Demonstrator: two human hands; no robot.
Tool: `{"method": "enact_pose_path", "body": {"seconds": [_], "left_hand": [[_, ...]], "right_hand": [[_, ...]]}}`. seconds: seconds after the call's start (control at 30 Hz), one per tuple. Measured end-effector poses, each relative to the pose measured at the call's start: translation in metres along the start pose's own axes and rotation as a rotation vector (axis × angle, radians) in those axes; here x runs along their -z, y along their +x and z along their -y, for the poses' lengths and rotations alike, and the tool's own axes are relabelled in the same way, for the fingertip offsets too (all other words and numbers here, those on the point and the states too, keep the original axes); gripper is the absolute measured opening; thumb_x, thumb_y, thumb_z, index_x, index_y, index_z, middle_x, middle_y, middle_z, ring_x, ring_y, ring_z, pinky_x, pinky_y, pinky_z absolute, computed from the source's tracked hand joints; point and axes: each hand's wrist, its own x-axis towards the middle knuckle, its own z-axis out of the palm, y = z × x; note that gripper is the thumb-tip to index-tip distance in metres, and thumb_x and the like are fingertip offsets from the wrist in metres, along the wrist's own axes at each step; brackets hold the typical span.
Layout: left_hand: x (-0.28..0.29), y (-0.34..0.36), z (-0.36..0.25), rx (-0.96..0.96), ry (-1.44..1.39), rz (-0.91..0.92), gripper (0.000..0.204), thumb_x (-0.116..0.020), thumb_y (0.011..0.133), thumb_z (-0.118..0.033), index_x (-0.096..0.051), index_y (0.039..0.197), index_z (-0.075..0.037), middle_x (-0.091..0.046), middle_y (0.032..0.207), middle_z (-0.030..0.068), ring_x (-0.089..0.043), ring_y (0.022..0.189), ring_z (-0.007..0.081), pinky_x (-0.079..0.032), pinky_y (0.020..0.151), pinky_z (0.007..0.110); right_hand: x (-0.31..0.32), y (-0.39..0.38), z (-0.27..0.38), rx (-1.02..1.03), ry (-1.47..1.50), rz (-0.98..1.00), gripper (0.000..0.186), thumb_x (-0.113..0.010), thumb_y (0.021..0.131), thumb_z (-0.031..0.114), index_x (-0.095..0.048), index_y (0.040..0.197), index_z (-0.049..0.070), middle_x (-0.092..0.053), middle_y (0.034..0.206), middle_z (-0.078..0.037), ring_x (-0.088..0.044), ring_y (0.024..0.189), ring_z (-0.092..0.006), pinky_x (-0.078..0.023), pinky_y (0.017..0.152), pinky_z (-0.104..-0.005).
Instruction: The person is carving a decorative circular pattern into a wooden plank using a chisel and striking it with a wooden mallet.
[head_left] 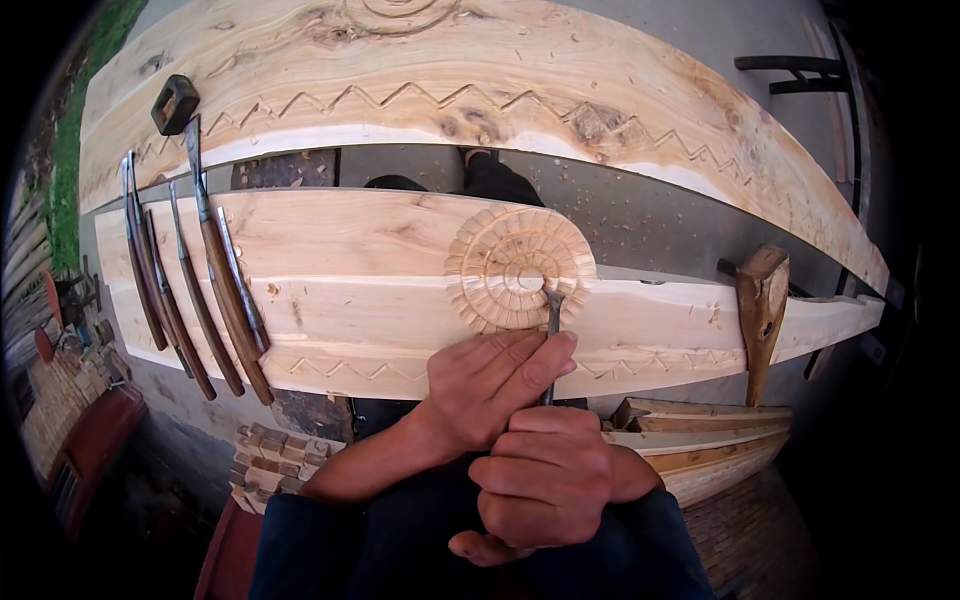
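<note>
A long pale plank (pixel 360 240) lies crosswise in front of me, with a round spiral rosette (pixel 490 250) carved into it in rings of small notches. The tip of a gouge (pixel 555 312) touches the wood near the spiral's centre. My left hand (pixel 490 385) rests at the rosette's near edge, its fingers closed about the gouge's metal shank. Just below it, my right hand (pixel 545 475) is wrapped in a fist round the gouge's handle, which its fingers hide. A shallow zigzag line (pixel 650 364) runs along the plank's near edge.
Several carving chisels (pixel 205 290) lie across the plank's left part. A wooden mallet (pixel 763 315) rests on its right end. Beyond stands a second carved plank (pixel 400 100), with a dark metal block (pixel 175 104) on it. Wood offcuts (pixel 280 460) and timber pieces (pixel 710 440) lie below.
</note>
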Motion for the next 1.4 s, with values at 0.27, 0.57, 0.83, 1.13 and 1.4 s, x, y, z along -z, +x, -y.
{"method": "enact_pose_path", "body": {"seconds": [0.27, 0.57, 0.83, 1.13, 1.4], "left_hand": [[0.002, 0.003, -0.002, 0.027, -0.02, 0.011, 0.042, -0.086, 0.092, -0.011, -0.075, 0.132, -0.002, -0.08, 0.099, 0.0124, -0.081, 0.088, 0.0253, -0.064, 0.07, 0.035], [0.001, 0.0, 0.0, 0.072, -0.041, 0.019, 0.043, -0.085, 0.092, -0.011, -0.075, 0.133, -0.005, -0.08, 0.098, 0.0112, -0.08, 0.086, 0.0252, -0.064, 0.07, 0.035], [0.005, -0.001, -0.002, 0.072, -0.013, 0.069, 0.042, -0.082, 0.093, -0.014, -0.074, 0.134, -0.006, -0.079, 0.102, 0.0101, -0.079, 0.087, 0.0252, -0.061, 0.068, 0.033], [0.005, 0.007, 0.0, 0.126, -0.23, -0.049, 0.042, -0.086, 0.089, -0.008, -0.079, 0.131, -0.007, -0.081, 0.092, 0.0154, -0.08, 0.081, 0.0279, -0.063, 0.067, 0.034], [0.014, -0.007, -0.004, 0.091, -0.174, 0.015, 0.048, -0.087, 0.089, -0.014, -0.075, 0.135, -0.009, -0.078, 0.1, 0.0087, -0.079, 0.09, 0.0261, -0.063, 0.07, 0.037]], "right_hand": [[-0.008, 0.001, -0.002, 0.011, -0.008, -0.095, 0.043, -0.081, 0.092, 0.021, -0.051, 0.064, 0.007, -0.045, 0.063, -0.003, -0.045, 0.05, -0.0177, -0.036, 0.047, -0.0315], [-0.009, -0.003, -0.007, 0.026, 0.035, -0.058, 0.044, -0.085, 0.093, 0.031, -0.055, 0.071, 0.008, -0.064, 0.072, -0.008, -0.054, 0.051, -0.017, -0.042, 0.048, -0.0289], [-0.005, -0.003, -0.01, 0.056, 0.024, -0.041, 0.043, -0.086, 0.092, 0.03, -0.054, 0.072, 0.008, -0.062, 0.071, -0.006, -0.053, 0.052, -0.017, -0.041, 0.049, -0.0282], [-0.012, 0.01, -0.001, 0.133, -0.134, 0.138, 0.042, -0.087, 0.09, 0.024, -0.053, 0.07, 0.01, -0.057, 0.069, -0.003, -0.052, 0.054, -0.0158, -0.038, 0.051, -0.0279], [-0.018, -0.009, 0.011, 0.123, -0.209, 0.023, 0.038, -0.089, 0.092, 0.028, -0.061, 0.076, 0.008, -0.071, 0.084, -0.01, -0.062, 0.062, -0.0131, -0.039, 0.053, -0.026]]}}
